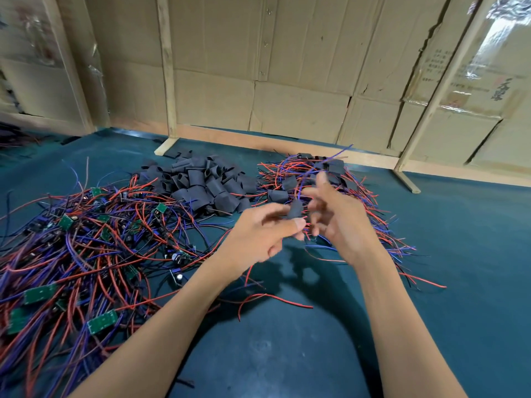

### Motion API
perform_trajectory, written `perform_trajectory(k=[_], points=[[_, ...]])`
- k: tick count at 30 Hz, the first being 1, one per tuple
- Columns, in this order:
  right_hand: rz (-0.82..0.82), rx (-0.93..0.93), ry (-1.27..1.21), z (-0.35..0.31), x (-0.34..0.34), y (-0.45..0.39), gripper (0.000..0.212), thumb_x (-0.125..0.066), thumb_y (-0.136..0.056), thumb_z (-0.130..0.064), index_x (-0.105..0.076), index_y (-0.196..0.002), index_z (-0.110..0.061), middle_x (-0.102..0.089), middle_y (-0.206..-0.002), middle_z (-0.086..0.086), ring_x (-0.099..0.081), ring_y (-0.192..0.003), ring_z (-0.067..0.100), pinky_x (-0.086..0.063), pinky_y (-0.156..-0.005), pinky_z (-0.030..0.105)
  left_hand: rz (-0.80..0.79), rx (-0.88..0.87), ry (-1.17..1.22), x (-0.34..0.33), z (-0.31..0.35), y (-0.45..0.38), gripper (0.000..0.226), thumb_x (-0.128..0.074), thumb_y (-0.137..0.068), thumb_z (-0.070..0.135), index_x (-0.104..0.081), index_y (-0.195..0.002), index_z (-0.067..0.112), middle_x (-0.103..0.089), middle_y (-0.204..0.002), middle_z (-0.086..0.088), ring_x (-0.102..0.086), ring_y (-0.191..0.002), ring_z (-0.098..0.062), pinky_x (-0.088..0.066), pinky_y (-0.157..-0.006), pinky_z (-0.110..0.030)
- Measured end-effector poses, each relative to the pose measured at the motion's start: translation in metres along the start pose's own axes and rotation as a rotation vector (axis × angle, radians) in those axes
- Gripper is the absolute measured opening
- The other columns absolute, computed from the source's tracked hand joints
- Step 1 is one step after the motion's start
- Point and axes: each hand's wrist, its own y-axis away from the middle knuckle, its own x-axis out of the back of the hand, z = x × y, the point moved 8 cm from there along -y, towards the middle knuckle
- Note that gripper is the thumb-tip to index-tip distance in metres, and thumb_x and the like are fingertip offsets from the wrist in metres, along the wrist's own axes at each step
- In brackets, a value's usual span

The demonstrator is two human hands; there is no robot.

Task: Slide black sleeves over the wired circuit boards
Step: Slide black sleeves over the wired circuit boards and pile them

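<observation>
Sleeve (296, 209) and wires sit between your two hands, raised above the green desk (474, 254), with the board itself hidden inside or behind the black tube, so you cannot confirm it is fully covered. Your left hand (258, 239) has its fingers (298, 224) closed in a pinch on the sleeve's lower edge. Your right hand (339, 219) is blurred; its fingers look loosely spread around the purple wire (324, 162) that rises past them, and whether they actually grip it cannot be told.

Watch the leads: if you pull on that wire while the sleeve is pinched flat, the board could jam at the mouth or a solder joint could strain. Red and purple strands trailing below your hands could also snag the finished pile (316, 179) just behind and drag pieces out of it.

Bare boards (100, 321) lie tangled at your left, with spare sleeves (201, 185) heaped between the piles; lifting one board carelessly may bring several with it.
</observation>
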Motion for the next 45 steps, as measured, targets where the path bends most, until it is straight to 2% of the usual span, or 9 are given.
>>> perform_trajectory(k=[4, 8, 11, 16, 21, 27, 35, 40, 45], points=[[-0.184, 0.010, 0.144, 0.009, -0.015, 0.003, 0.028, -0.085, -0.078, -0.032, -0.078, -0.088, -0.007, -0.057, -0.070, 0.013, -0.047, -0.057, 0.021, -0.045, -0.049, 0.027, 0.247, -0.099, -0.714, 0.023, 0.014, -0.007, 0.028, -0.075, -0.081, 0.050, -0.070, -0.104, 0.034, -0.071, -0.088, 0.017, -0.064, -0.079, -0.001, -0.048, -0.070, -0.018], [-0.058, 0.039, 0.001, 0.004, -0.003, 0.002, 0.016, -0.081, -0.075, -0.011, -0.077, -0.088, -0.002, -0.063, -0.075, 0.016, -0.055, -0.059, 0.020, -0.047, -0.048, 0.025, 0.135, -0.112, -0.880, 0.020, 0.030, -0.010, 0.062, -0.071, -0.081, 0.058, -0.055, -0.135, 0.034, -0.067, -0.121, 0.007, -0.057, -0.101, 0.007, -0.038, -0.080, -0.002], [0.203, 0.078, -0.210, -0.003, 0.032, 0.001, 0.006, -0.078, -0.082, -0.004, -0.074, -0.080, -0.007, -0.065, -0.068, 0.006, -0.060, -0.056, 0.015, -0.048, -0.048, 0.024, 0.012, 0.145, -1.155, 0.053, 0.044, -0.010, 0.082, -0.062, -0.084, 0.067, -0.032, -0.151, 0.031, -0.047, -0.148, -0.007, -0.048, -0.133, -0.021, -0.038, -0.111, -0.034], [0.601, -0.005, -0.144, 0.010, 0.069, 0.011, 0.024, -0.073, -0.092, -0.014, -0.064, -0.078, 0.003, -0.062, -0.062, 0.013, -0.061, -0.049, 0.024, -0.052, -0.042, 0.028, -0.217, 0.636, -1.735, 0.115, 0.046, 0.042, 0.059, -0.062, -0.086, 0.063, -0.059, -0.129, 0.023, -0.061, -0.129, -0.002, -0.053, -0.119, -0.025, -0.043, -0.091, -0.029], [0.605, 0.333, 0.805, -0.025, 0.022, 0.023, 0.058, -0.061, -0.094, -0.054, -0.042, -0.053, -0.017, -0.045, -0.047, -0.006, -0.044, -0.049, 0.008, -0.035, -0.059, 0.030, -0.267, 0.642, -1.613, 0.126, 0.028, 0.064, 0.043, -0.077, -0.082, 0.041, -0.062, -0.111, 0.013, -0.067, -0.095, -0.004, -0.063, -0.095, -0.024, -0.040, -0.068, -0.026], [-0.314, 0.482, 1.061, 0.041, -0.124, 0.045, 0.026, -0.065, -0.091, -0.055, -0.074, -0.098, -0.032, -0.066, -0.091, -0.012, -0.060, -0.086, 0.007, -0.050, -0.079, 0.032, -0.193, 0.513, -1.539, 0.125, 0.022, 0.050, 0.037, -0.073, -0.084, 0.046, -0.071, -0.098, 0.011, -0.071, -0.098, -0.008, -0.064, -0.094, -0.026, -0.047, -0.072, -0.030], [-0.310, 0.441, 1.044, 0.059, -0.120, 0.039, 0.028, -0.072, -0.087, -0.046, -0.073, -0.111, -0.032, -0.062, -0.098, -0.016, -0.053, -0.084, 0.003, -0.047, -0.079, 0.027, 0.100, 0.278, -1.360, 0.141, 0.053, 0.041, 0.013, -0.073, -0.077, 0.032, -0.070, -0.090, 0.034, -0.068, -0.080, 0.014, -0.063, -0.078, -0.008, -0.051, -0.074, -0.026], [-0.296, 0.433, 1.013, 0.060, -0.119, 0.038, 0.025, -0.073, -0.086, -0.046, -0.072, -0.107, -0.033, -0.060, -0.093, -0.017, -0.046, -0.073, 0.000, -0.041, -0.072, 0.025, -0.160, 0.476, -1.493, 0.142, 0.041, 0.043, 0.042, -0.081, -0.069, 0.056, -0.069, -0.096, 0.026, -0.073, -0.087, 0.006, -0.067, -0.084, -0.017, -0.053, -0.078, -0.032], [-0.290, 0.447, 0.984, 0.058, -0.118, 0.040, 0.022, -0.075, -0.085, -0.044, -0.073, -0.104, -0.032, -0.059, -0.091, -0.016, -0.044, -0.074, 0.000, -0.040, -0.071, 0.025, -0.200, 0.260, -1.568, 0.118, 0.021, 0.045, 0.028, -0.078, -0.080, 0.044, -0.061, -0.099, 0.031, -0.062, -0.077, 0.016, -0.058, -0.087, -0.009, -0.045, -0.072, -0.027]])
